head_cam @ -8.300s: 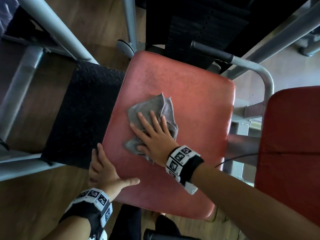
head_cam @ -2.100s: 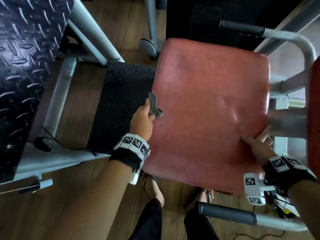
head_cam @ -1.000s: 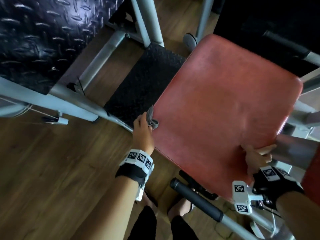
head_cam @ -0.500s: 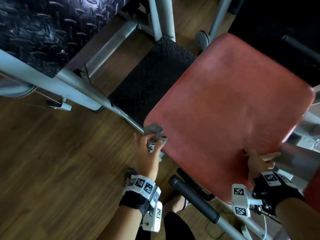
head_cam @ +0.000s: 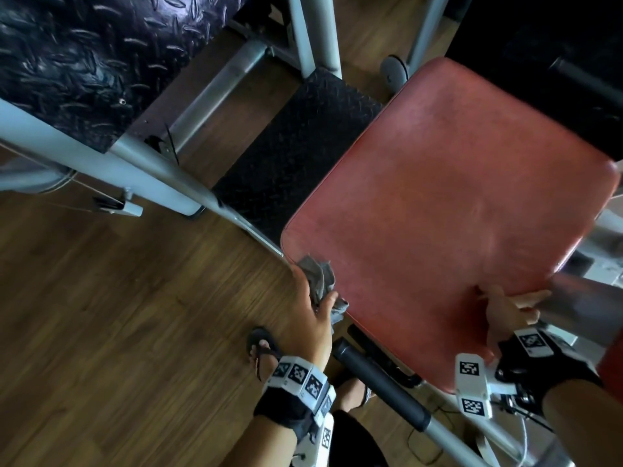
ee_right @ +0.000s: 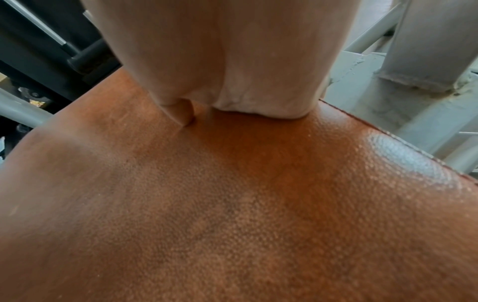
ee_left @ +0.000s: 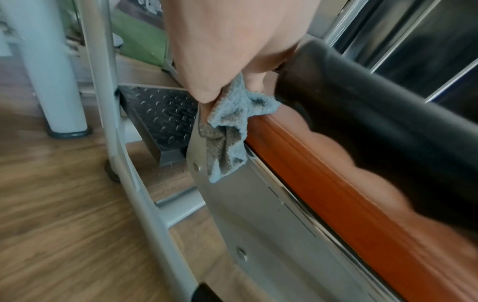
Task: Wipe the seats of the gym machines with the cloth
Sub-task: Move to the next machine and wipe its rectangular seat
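Cloth (head_cam: 320,284), grey and bunched, sits at the lower left corner of the red seat (head_cam: 448,210), near the centre bottom of the head view. The left hand (head_cam: 312,318) grips it, thumb and fingers curled round the bundle, pressing it against the seat's corner edge. The right hand (head_cam: 505,311) is at the lower right of the frame, thumb on top of the seat's edge and fingers tucked under it, clasping the pad. A black handle grip (head_cam: 381,385) on a grey bar crosses the bottom centre, just below the seat. A black tread plate (head_cam: 296,153) lies left of the seat on the wooden floor (head_cam: 111,315).

Left wrist view: the left hand (ee_left: 227,40) fills the top centre, pinching the cloth (ee_left: 230,126), which hangs down against the seat's orange-red side edge (ee_left: 323,173) and the metal plate (ee_left: 258,214) beneath it. The handle grip (ee_left: 375,132) runs across the right side.

Right wrist view: the right hand (ee_right: 232,57) occupies the top centre, its palm resting on the seat (ee_right: 232,204), which fills the lower frame. Its fingers are not visible here. Grey frame tubing (ee_right: 426,51) stands at the upper right.
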`<action>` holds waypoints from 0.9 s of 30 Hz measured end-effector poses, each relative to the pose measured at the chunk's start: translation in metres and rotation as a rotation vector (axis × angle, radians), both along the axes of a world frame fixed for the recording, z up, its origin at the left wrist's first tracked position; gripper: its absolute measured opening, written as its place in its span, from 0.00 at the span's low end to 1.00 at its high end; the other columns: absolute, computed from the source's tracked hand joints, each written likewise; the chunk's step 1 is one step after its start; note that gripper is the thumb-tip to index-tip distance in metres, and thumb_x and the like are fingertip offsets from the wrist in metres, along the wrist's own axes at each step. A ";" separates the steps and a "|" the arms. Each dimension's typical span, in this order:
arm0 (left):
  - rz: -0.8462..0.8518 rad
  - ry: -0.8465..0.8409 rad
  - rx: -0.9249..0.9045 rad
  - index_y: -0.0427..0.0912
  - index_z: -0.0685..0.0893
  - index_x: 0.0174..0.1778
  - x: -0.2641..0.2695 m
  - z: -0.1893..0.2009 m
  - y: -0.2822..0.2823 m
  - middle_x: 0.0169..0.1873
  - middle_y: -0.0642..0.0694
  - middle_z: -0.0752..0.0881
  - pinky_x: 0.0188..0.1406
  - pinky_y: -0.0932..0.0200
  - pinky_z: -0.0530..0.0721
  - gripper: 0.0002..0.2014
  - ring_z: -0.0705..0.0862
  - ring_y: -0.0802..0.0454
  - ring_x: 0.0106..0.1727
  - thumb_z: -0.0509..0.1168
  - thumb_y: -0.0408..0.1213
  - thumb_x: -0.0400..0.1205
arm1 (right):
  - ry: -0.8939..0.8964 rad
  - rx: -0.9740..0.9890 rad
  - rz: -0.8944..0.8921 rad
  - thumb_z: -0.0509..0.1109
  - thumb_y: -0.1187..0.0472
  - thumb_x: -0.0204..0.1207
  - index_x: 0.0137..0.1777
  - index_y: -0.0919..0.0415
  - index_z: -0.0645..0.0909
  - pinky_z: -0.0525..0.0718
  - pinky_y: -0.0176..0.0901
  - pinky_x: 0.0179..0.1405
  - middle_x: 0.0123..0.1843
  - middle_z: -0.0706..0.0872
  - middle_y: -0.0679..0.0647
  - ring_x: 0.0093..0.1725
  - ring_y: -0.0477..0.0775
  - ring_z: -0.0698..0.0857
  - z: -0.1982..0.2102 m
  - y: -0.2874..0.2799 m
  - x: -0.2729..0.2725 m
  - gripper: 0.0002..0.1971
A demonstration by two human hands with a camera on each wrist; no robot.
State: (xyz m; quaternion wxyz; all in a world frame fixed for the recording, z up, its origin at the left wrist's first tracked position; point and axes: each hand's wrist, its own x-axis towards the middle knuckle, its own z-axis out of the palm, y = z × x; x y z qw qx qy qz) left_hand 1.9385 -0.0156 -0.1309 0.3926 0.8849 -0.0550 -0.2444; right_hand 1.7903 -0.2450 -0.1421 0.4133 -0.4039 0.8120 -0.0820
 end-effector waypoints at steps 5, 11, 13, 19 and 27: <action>0.094 0.075 -0.041 0.48 0.47 0.85 0.039 -0.001 -0.007 0.76 0.50 0.71 0.60 0.78 0.68 0.41 0.73 0.56 0.74 0.66 0.41 0.83 | -0.005 -0.010 0.019 0.70 0.42 0.65 0.84 0.50 0.36 0.65 0.62 0.77 0.84 0.54 0.59 0.79 0.64 0.61 -0.005 -0.002 -0.002 0.55; -0.094 0.031 0.078 0.48 0.40 0.84 0.001 0.009 -0.004 0.80 0.50 0.63 0.68 0.78 0.59 0.44 0.63 0.64 0.74 0.65 0.49 0.82 | 0.009 -0.011 0.035 0.69 0.43 0.66 0.84 0.51 0.36 0.65 0.62 0.76 0.84 0.54 0.58 0.80 0.64 0.61 -0.006 -0.001 -0.002 0.55; -0.100 0.034 0.041 0.46 0.42 0.85 0.014 0.010 -0.004 0.82 0.46 0.61 0.66 0.81 0.62 0.43 0.64 0.59 0.77 0.64 0.46 0.82 | 0.017 -0.026 0.062 0.68 0.44 0.69 0.84 0.48 0.35 0.61 0.62 0.78 0.84 0.52 0.58 0.81 0.65 0.58 -0.007 -0.002 -0.003 0.53; -0.300 -0.239 0.146 0.32 0.55 0.83 0.087 0.009 -0.021 0.84 0.36 0.48 0.73 0.78 0.43 0.32 0.49 0.38 0.85 0.61 0.35 0.85 | 0.032 0.055 0.117 0.66 0.38 0.67 0.81 0.43 0.29 0.59 0.64 0.79 0.85 0.46 0.56 0.81 0.67 0.56 -0.007 0.001 -0.002 0.54; -0.859 -0.346 0.534 0.39 0.47 0.85 0.129 0.011 -0.108 0.85 0.44 0.39 0.80 0.35 0.51 0.35 0.42 0.30 0.83 0.49 0.54 0.87 | 0.100 0.012 0.193 0.59 0.37 0.70 0.84 0.53 0.33 0.53 0.59 0.80 0.84 0.48 0.67 0.79 0.72 0.59 0.000 0.003 0.005 0.51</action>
